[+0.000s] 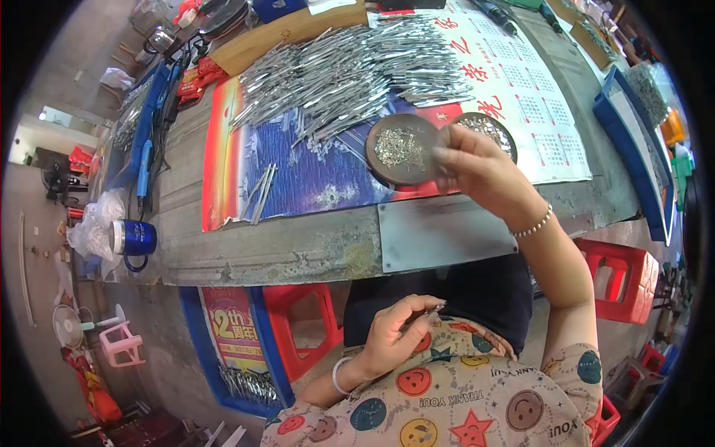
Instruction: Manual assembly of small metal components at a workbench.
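Note:
My left hand (402,331) is low over my lap, before the table's near edge. Its thumb and fingers pinch a small shiny metal piece (440,306). Out over the table, my right hand (477,162) is at the right rim of a round brown dish (414,124); its curled fingertips are blurred, and what they may hold is hidden. A heap of tiny silvery parts (397,147) lies in that dish. Partly behind my right hand, a second round dish (512,149) holds small shiny pieces. A large pile of thin metal strips (335,82) lies beyond the dishes.
A printed calendar sheet (298,179) covers much of the table, with a few loose strips (261,194) on it. A grey plate (439,232) lies at the near edge. A blue mug (135,238) stands left; blue trays (633,149) flank the table. Red stools (618,279) stand below.

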Demonstrator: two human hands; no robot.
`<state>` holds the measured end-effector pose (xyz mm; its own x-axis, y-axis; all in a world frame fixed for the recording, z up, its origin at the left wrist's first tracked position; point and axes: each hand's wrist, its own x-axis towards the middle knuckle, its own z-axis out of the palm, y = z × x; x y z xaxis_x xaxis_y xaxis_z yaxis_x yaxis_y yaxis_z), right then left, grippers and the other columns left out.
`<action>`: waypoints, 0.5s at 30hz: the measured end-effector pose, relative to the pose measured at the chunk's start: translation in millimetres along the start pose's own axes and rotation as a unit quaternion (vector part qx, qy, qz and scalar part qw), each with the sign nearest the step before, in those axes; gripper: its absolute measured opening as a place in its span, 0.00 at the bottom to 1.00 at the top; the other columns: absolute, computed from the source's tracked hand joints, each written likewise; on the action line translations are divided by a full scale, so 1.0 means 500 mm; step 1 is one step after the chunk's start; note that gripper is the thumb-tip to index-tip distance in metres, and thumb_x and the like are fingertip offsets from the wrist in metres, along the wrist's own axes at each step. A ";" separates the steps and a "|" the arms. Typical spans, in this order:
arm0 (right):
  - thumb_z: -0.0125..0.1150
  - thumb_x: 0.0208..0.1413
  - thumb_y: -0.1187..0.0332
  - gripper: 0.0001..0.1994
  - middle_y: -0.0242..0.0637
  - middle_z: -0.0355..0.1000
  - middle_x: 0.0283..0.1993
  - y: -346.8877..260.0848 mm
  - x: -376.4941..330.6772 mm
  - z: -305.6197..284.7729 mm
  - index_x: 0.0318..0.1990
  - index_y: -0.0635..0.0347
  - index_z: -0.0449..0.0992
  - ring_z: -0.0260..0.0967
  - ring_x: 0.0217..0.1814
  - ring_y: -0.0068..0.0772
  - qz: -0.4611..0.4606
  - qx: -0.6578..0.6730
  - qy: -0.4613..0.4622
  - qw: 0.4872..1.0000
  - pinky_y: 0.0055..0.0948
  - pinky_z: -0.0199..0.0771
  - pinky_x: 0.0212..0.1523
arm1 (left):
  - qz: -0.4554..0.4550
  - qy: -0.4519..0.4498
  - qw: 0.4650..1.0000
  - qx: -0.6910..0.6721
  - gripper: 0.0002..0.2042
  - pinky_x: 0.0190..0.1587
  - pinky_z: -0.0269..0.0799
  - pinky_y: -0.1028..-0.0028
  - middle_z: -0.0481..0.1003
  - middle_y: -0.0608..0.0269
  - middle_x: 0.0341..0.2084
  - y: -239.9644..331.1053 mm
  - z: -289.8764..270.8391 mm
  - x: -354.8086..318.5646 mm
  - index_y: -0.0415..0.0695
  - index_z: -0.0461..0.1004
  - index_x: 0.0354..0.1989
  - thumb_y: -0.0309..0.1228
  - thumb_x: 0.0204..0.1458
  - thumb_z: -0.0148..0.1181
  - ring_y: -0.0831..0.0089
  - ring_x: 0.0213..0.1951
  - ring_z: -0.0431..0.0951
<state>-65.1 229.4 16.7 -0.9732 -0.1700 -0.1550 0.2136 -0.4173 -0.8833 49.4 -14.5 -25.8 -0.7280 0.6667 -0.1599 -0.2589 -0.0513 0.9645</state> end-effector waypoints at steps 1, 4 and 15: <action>0.57 0.56 0.72 0.05 0.35 0.70 0.34 0.003 -0.019 0.005 0.34 0.62 0.68 0.67 0.30 0.20 0.011 -0.009 0.007 1.000 0.19 0.68 0.29 | -0.012 -0.014 1.000 -0.007 0.12 0.41 0.69 0.82 0.72 0.64 0.35 0.003 0.001 0.001 0.35 0.68 0.50 0.21 0.59 0.48 0.83 0.36 0.72; 0.59 0.54 0.74 0.06 0.38 0.72 0.32 0.015 -0.071 0.013 0.31 0.62 0.68 0.70 0.30 0.22 0.042 -0.028 -0.016 0.999 0.19 0.71 0.31 | -0.011 -0.015 1.000 -0.021 0.12 0.40 0.69 0.82 0.72 0.63 0.35 0.010 0.010 0.010 0.34 0.68 0.50 0.22 0.59 0.49 0.83 0.35 0.71; 0.62 0.53 0.76 0.07 0.30 0.66 0.29 0.065 -0.202 0.009 0.33 0.63 0.68 0.64 0.28 0.17 0.064 -0.011 -0.104 0.992 0.16 0.66 0.28 | 0.097 -0.016 0.994 0.037 0.07 0.24 0.64 0.85 0.72 0.62 0.28 0.027 0.033 0.052 0.33 0.71 0.42 0.19 0.56 0.52 0.85 0.22 0.68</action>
<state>40.5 229.0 5.4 -0.8989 -0.4022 -0.1739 0.3304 -0.3613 -0.8720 37.6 14.1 -13.5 -0.7390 0.6727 0.0358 -0.0674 -0.1267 0.9896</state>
